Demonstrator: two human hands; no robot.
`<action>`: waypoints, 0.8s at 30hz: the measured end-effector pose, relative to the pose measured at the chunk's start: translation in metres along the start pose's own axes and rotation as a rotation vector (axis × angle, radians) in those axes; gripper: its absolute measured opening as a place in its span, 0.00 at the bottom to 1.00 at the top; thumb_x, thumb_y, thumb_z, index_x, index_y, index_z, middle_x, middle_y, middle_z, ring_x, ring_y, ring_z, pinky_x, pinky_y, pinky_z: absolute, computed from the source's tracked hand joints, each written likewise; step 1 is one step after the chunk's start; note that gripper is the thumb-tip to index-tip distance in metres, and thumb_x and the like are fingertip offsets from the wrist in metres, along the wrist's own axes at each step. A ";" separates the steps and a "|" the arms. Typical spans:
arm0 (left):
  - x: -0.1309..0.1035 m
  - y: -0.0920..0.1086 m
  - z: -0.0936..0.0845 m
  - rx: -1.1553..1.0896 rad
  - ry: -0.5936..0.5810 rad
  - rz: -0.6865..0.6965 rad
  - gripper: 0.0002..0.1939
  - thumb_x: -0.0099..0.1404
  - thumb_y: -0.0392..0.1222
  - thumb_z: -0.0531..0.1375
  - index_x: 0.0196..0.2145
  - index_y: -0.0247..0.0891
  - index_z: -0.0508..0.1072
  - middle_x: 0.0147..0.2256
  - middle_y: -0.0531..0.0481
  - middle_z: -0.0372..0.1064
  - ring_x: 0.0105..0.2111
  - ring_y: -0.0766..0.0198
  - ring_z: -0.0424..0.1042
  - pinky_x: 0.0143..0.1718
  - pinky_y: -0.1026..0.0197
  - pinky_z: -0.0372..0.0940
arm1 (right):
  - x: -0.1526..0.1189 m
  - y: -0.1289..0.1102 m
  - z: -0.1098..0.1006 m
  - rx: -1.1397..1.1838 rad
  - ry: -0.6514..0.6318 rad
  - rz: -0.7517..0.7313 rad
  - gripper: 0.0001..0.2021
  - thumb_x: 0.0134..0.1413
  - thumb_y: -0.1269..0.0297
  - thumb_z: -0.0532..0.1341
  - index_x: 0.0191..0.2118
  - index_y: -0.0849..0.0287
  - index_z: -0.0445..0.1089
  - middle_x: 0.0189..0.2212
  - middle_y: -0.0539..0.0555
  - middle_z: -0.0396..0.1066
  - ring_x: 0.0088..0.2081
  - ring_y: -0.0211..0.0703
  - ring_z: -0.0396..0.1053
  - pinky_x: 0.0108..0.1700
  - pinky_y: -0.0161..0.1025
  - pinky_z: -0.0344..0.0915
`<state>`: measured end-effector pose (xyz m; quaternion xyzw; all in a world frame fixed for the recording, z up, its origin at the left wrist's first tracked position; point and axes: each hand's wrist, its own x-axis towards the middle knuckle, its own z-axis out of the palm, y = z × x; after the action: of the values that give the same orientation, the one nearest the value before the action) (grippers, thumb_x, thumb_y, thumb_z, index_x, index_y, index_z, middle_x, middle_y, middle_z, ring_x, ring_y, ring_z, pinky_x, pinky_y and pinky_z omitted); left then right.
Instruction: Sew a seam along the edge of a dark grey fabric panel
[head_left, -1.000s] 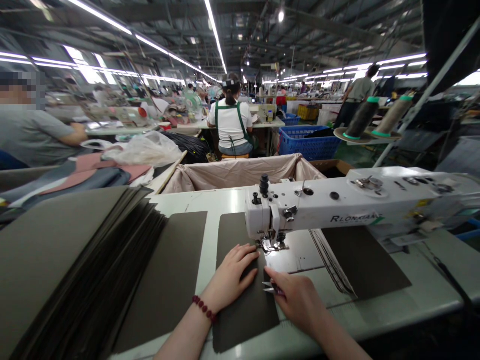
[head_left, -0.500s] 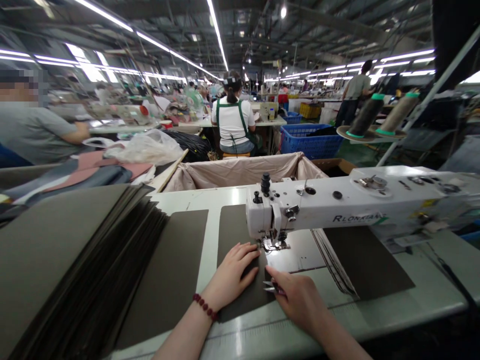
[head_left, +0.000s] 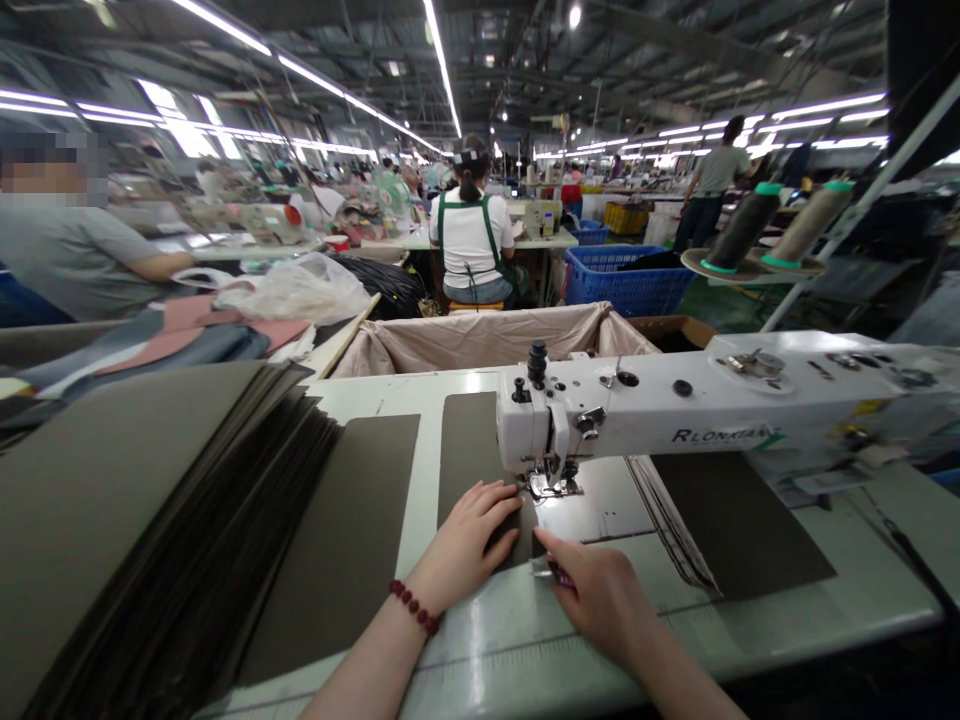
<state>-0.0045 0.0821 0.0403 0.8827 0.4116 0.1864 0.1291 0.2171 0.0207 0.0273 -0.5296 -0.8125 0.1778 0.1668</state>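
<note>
I had my left hand [head_left: 469, 540] lying flat, fingers spread and gripping nothing, on the near end of a dark fabric panel [head_left: 471, 450] that ran away from me under the head of the white sewing machine [head_left: 675, 415]. The panel passed beneath the presser foot [head_left: 553, 487], and my fingertips sat just left of that foot. My right hand [head_left: 600, 595] rested on the table [head_left: 525, 650] just in front of the machine head, closed around a small pair of thread snips [head_left: 546, 570] whose tips pointed toward the panel's near edge.

Left of the machine, another dark panel [head_left: 337, 540] lay flat beside the one I pressed, and further left a fanned stack of dark panels [head_left: 150, 540] filled the table. Under the machine's arm, to its right, more dark pieces [head_left: 735, 525] were piled. Behind the machine stood a fabric-lined bin [head_left: 480, 340], two thread cones [head_left: 780, 225], and a seated person in a green apron [head_left: 471, 245].
</note>
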 end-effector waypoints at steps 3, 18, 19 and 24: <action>0.001 0.001 -0.001 0.000 0.007 -0.007 0.20 0.68 0.39 0.55 0.56 0.46 0.65 0.58 0.50 0.62 0.59 0.56 0.59 0.64 0.45 0.50 | 0.001 0.000 0.000 0.001 0.002 -0.001 0.30 0.52 0.74 0.55 0.62 0.53 0.58 0.43 0.53 0.75 0.42 0.46 0.72 0.42 0.38 0.63; 0.000 -0.002 0.003 0.006 0.026 -0.021 0.18 0.68 0.39 0.55 0.56 0.47 0.66 0.58 0.50 0.63 0.59 0.56 0.60 0.63 0.44 0.51 | 0.000 0.002 0.002 0.045 0.006 0.007 0.29 0.52 0.75 0.56 0.60 0.52 0.59 0.46 0.53 0.74 0.43 0.46 0.73 0.44 0.38 0.64; 0.000 -0.002 0.002 0.006 0.029 -0.022 0.18 0.68 0.39 0.55 0.56 0.47 0.66 0.58 0.49 0.63 0.59 0.56 0.60 0.63 0.44 0.51 | 0.000 0.002 0.001 0.042 0.006 0.004 0.29 0.52 0.75 0.56 0.60 0.52 0.60 0.46 0.53 0.74 0.43 0.46 0.73 0.43 0.38 0.64; 0.001 -0.001 0.001 0.008 0.039 -0.027 0.18 0.69 0.40 0.54 0.56 0.47 0.66 0.57 0.49 0.63 0.59 0.55 0.60 0.63 0.43 0.52 | 0.000 0.002 0.002 0.019 0.016 -0.005 0.29 0.51 0.75 0.55 0.60 0.52 0.60 0.47 0.54 0.74 0.43 0.47 0.73 0.43 0.38 0.65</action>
<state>-0.0041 0.0831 0.0397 0.8739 0.4266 0.2000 0.1199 0.2180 0.0214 0.0249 -0.5274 -0.8107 0.1808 0.1788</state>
